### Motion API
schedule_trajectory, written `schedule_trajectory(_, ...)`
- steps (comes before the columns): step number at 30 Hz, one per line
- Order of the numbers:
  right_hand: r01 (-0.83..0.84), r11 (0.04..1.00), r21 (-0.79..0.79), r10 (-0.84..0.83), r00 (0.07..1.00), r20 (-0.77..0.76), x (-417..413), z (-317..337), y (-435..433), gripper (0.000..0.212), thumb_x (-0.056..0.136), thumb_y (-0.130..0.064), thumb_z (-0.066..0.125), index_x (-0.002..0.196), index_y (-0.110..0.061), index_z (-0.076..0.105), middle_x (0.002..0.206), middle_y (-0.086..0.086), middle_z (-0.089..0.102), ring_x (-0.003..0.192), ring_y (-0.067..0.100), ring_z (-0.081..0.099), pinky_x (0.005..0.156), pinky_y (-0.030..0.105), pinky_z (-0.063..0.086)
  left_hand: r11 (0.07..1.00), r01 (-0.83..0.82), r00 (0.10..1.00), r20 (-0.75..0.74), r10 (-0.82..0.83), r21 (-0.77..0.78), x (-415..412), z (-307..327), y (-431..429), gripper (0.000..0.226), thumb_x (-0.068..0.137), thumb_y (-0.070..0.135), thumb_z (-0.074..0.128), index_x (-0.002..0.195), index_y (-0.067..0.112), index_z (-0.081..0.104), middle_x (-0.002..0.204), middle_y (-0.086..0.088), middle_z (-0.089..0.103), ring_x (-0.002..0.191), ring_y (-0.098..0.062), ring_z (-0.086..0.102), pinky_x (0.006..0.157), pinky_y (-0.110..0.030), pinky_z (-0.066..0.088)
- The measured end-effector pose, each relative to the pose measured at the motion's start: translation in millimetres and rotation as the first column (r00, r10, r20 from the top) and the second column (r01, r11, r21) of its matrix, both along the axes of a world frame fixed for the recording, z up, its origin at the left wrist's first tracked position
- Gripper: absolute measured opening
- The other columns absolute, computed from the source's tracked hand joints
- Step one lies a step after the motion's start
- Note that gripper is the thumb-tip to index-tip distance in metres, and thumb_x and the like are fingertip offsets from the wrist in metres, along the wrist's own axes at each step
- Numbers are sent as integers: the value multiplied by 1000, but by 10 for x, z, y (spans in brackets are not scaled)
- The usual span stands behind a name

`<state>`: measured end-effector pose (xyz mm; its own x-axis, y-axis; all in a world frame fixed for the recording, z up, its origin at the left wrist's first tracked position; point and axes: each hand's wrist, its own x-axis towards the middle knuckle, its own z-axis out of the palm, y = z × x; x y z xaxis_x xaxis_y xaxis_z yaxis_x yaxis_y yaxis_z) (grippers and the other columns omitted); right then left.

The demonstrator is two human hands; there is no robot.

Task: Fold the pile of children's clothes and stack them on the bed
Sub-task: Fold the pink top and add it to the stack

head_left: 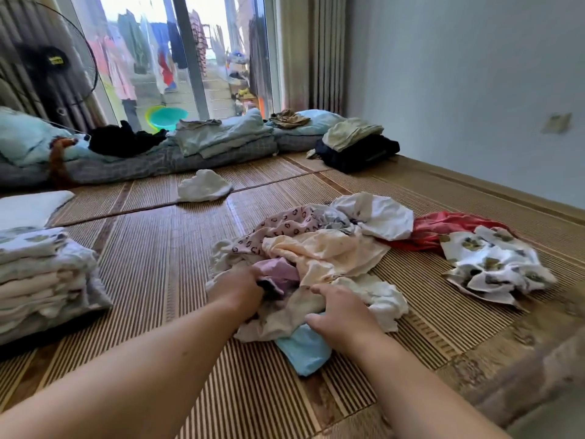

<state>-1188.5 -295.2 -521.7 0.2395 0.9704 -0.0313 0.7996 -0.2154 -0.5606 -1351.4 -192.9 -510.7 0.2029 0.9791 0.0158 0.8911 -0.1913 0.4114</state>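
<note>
Both hands are down in the loose pile of children's clothes point(319, 248) on the striped bamboo mat of the bed point(152, 264), right in front of me. My left hand point(237, 293) is dug into the near-left edge, against a lilac-pink cotton garment point(278, 274); its fingertips are buried in the folds, so I cannot tell whether it is clamped on anything. My right hand point(342, 315) is on the near side, fingers and thumb curled over a crumpled off-white garment point(285, 324), gripping it, with a light blue garment point(304, 350) poking out just beneath. A red garment point(443, 229) and a white cloth with olive print point(493, 264) trail off to the right. The neat stack of folded pale clothes point(44, 280) sits well apart on my left. The black standing fan point(47, 58) carries a yellow label, too blurred to read.
</note>
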Motion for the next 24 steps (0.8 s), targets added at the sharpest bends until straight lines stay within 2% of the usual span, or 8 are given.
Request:
schedule_trajectory(3,49,999,18,-48,999,-11,14,21,2,64,79,-41,60,140,-34,41,139,1,48,126,23,47,103,42,42,994,112,986,127,-111,1,-32,390,44,16,93,40,55,81,32,62,84,4,67,71,-12,62,53,-24,42)
schedule_trajectory(8,86,983,164,-55,981,-184,-209,223,-60,81,75,-54,68,145,-34,32,145,4,41,131,25,41,105,45,40,955,244,952,146,-269,168,-296,1186,-118,11,95,29,55,92,23,63,86,2,64,78,-14,56,71,-28,41)
schedule_trajectory(14,-3,935,354,150,908,-391,-755,709,-260,94,66,-59,75,145,-45,25,144,-4,40,134,18,36,109,42,36,943,261,904,292,-313,204,-914,1963,-439,12,94,20,60,86,24,67,81,0,65,72,-11,56,68,-24,44)
schedule_trajectory(16,-88,904,419,302,824,-480,-1038,909,-364,78,63,-58,76,132,-55,39,130,-17,51,124,9,48,100,30,44,946,227,913,286,-290,232,-1106,2174,-575,12,95,19,58,87,21,67,69,8,64,64,-2,55,58,-9,39)
schedule_trajectory(18,-135,873,469,433,655,-619,-1364,1084,-467,46,68,-52,73,110,-55,54,110,-21,65,107,3,62,86,21,53,953,177,952,203,-229,244,-1276,2333,-731,16,93,26,60,79,23,66,49,14,56,50,0,50,46,-6,34)
schedule_trajectory(20,-140,862,488,481,532,-697,-1646,1220,-548,43,78,-38,73,117,-41,56,104,-23,66,93,-7,62,73,12,51,966,140,987,45,-153,218,-1428,2411,-856,19,89,36,65,75,24,69,56,9,58,57,-8,51,48,-12,35)
schedule_trajectory(22,-119,849,516,432,718,-546,-1853,1337,-572,85,74,-40,78,145,-39,29,125,-19,52,111,-3,51,88,18,45,974,162,983,-111,-146,156,-1573,2428,-992,13,86,39,66,79,29,71,72,2,66,67,-10,54,61,-22,41)
schedule_trajectory(24,-180,842,508,398,843,-361,-2000,1459,-554,90,75,-38,77,147,-38,23,118,-16,50,110,4,47,88,24,38,977,192,974,-137,-179,93,-1683,2365,-1084,11,85,35,68,75,31,68,77,1,67,71,-11,56,66,-26,45)
